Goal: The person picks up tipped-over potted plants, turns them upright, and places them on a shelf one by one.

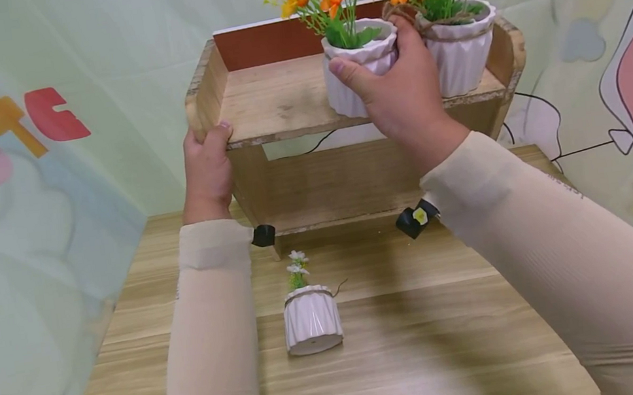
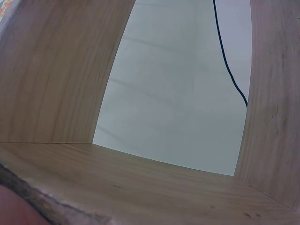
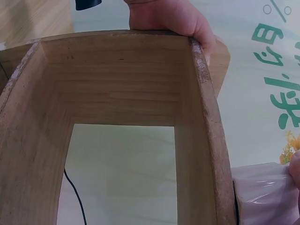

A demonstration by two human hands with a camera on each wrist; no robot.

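A small wooden shelf [image 1: 275, 100] stands on the table, with raised sides around its top board. My left hand [image 1: 208, 171] grips its left side at the front corner, thumb over the top board's edge. On the top board, my right hand [image 1: 408, 100] holds a white fluted flowerpot [image 1: 342, 94] with orange and yellow artificial flowers, thumb in front and fingers round its right side. Close to its right stands a similar white pot [image 1: 462, 61], twine tied round it. In the right wrist view, the held pot [image 3: 262, 192] overlaps the top board's edge.
A smaller white pot [image 1: 312, 320] with white flowers lies tipped on the wooden table [image 1: 431, 355], base towards me. A dark cable [image 2: 227, 65] runs behind the shelf's open back. Printed cloth [image 1: 96, 46] hangs behind and to both sides.
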